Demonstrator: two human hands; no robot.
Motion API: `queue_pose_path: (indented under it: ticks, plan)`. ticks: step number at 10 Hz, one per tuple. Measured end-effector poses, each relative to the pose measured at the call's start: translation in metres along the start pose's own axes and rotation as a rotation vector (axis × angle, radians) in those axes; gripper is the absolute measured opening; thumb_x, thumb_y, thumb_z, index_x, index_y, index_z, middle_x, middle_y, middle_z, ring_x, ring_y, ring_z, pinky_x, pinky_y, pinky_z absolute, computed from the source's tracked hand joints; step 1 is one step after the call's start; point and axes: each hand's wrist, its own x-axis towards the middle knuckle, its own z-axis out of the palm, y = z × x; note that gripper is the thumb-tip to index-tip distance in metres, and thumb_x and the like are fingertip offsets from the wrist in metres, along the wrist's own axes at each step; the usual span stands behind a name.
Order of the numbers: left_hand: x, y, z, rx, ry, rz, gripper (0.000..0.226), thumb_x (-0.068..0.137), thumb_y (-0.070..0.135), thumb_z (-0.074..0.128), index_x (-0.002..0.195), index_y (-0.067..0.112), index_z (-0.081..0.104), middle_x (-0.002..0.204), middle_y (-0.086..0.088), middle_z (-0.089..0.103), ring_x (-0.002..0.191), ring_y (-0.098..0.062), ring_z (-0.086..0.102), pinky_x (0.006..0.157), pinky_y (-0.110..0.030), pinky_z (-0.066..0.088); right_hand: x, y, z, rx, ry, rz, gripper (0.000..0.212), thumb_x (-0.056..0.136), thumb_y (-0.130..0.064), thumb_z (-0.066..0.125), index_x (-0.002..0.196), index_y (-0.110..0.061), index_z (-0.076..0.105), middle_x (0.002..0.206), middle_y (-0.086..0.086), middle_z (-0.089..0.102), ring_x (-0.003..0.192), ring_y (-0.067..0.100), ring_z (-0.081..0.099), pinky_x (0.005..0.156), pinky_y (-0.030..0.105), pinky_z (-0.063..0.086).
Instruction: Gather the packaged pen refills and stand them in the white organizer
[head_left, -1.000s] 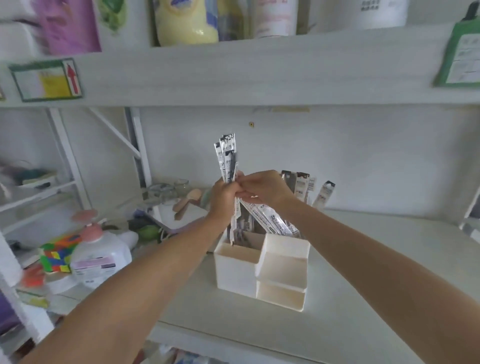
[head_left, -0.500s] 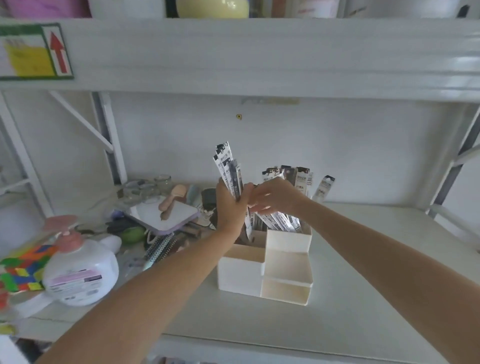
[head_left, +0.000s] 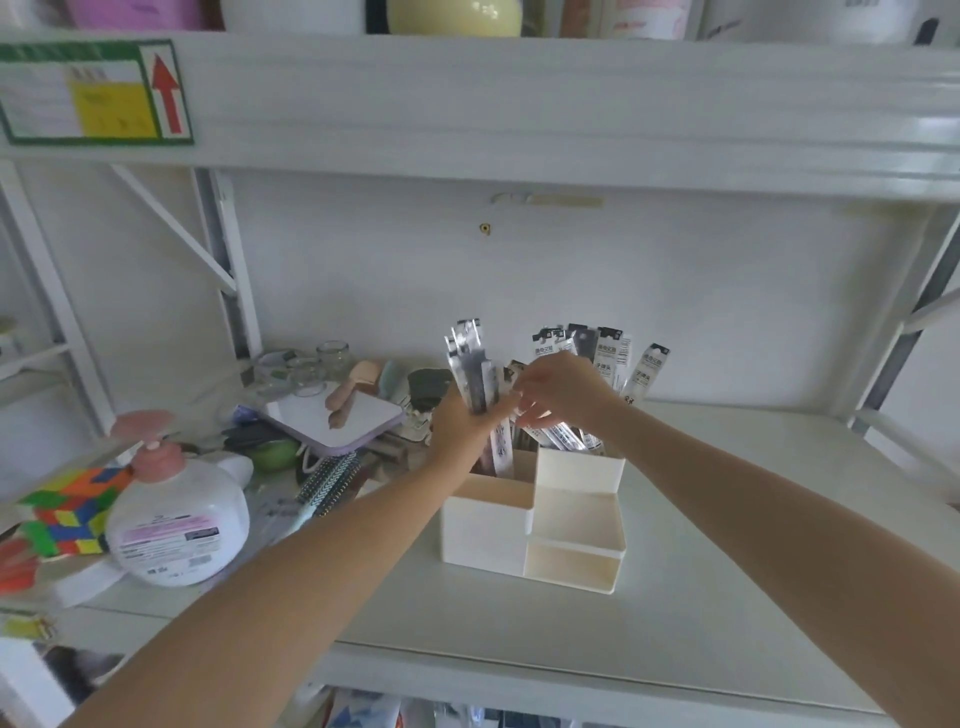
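Head view: refills (head_left: 475, 379) clutched between both hands (head_left: 563, 391).

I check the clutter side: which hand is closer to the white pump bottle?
Left. The left hand holds a refill bundle above the organizer, on the pump bottle side. The right hand is farther right, over the standing refills.

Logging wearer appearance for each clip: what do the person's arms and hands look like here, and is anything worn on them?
Both forearms are bare from the bottom edge of the picture up to the wrists; no sleeves show. The left hand and right hand wear no gloves. No watch, bracelet or ring is visible, though the fingers are motion-blurred, so a thin ring could be missed. No markings show on either arm.
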Motion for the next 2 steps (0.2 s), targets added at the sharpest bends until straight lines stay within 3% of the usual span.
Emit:
queue_pose_path:
  ticks: [1, 2]
  plan:
    - [0.000, 0.020, -0.003, -0.088, 0.013, -0.034, 0.054, 0.072, 0.017, 0.077, 0.115, 0.008, 0.045, 0.094, 0.006, 0.053, 0.088, -0.010, 0.053, 0.078, -0.008, 0.043, -0.001, 0.000, -0.006, 0.007, 0.028, 0.005, 0.021, 0.088, -0.006, 0.047, 0.074, -0.009, 0.063, 0.068, 0.006, 0.064, 0.042, 0.006, 0.065, 0.039, 0.014, 0.050]
    - [0.008, 0.040, -0.012, -0.060, 0.022, 0.066, 0.062, 0.075, 0.018, 0.075, 0.126, 0.007, 0.041, 0.110, 0.004, 0.054, 0.102, -0.007, 0.052, 0.089, -0.005, 0.039, -0.005, 0.001, -0.010, 0.114, 0.078, 0.017, 0.020, 0.089, -0.006, 0.048, 0.076, -0.007, 0.062, 0.066, 0.006, 0.063, 0.036, 0.003, 0.063, 0.039, 0.015, 0.050]
